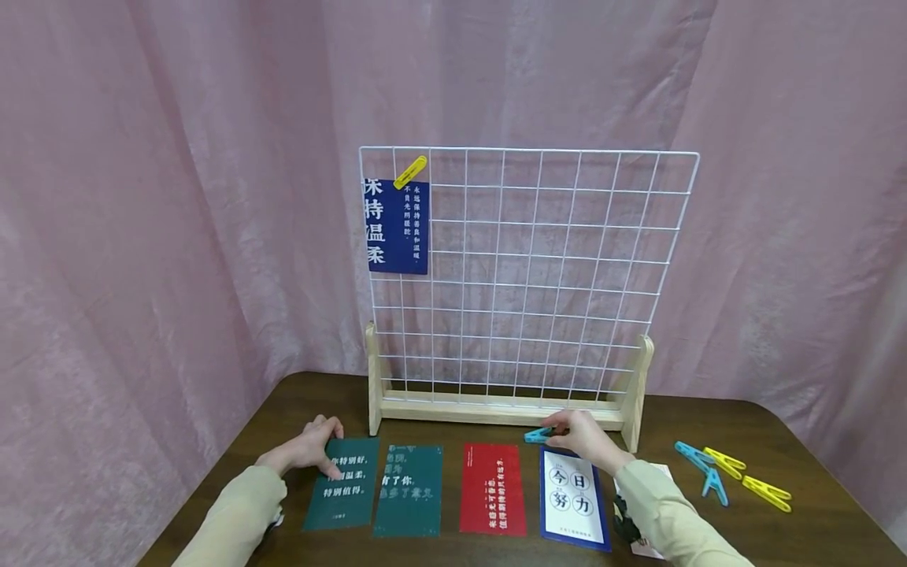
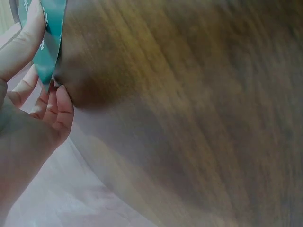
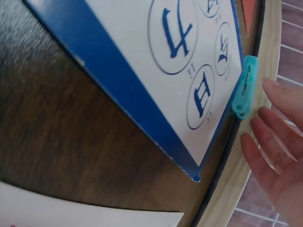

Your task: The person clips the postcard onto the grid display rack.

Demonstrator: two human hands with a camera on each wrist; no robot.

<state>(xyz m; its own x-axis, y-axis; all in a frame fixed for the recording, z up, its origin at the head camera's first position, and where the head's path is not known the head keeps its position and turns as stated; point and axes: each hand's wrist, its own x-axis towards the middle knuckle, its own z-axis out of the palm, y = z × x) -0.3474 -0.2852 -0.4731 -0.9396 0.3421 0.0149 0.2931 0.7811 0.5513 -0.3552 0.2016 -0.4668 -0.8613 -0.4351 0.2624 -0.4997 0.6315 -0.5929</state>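
On the left, a dark green card [image 1: 347, 504] with white writing lies on the table. My left hand [image 1: 310, 449] holds it at its upper left corner, the thumb over its face. In the left wrist view, the green card [image 2: 51, 42] shows between the thumb and the curled fingers. My right hand [image 1: 584, 437] reaches to a light blue clothespin [image 1: 538, 435] at the foot of the rack. The right wrist view shows this clothespin [image 3: 246, 87] just beyond the spread fingertips [image 3: 270, 85], apart from them. A blue-bordered white card [image 1: 574, 512] lies just below that hand.
A white wire grid [image 1: 520, 268] stands in a wooden base [image 1: 496, 411]; a yellow clothespin [image 1: 410, 172] overlaps a blue card [image 1: 397, 228] there. Another green card [image 1: 407, 516] and a red card [image 1: 482, 488] lie centrally. Blue [image 1: 714, 487] and yellow clothespins [image 1: 767, 494] lie right. A white card [image 1: 648, 549] is partly under the right sleeve.
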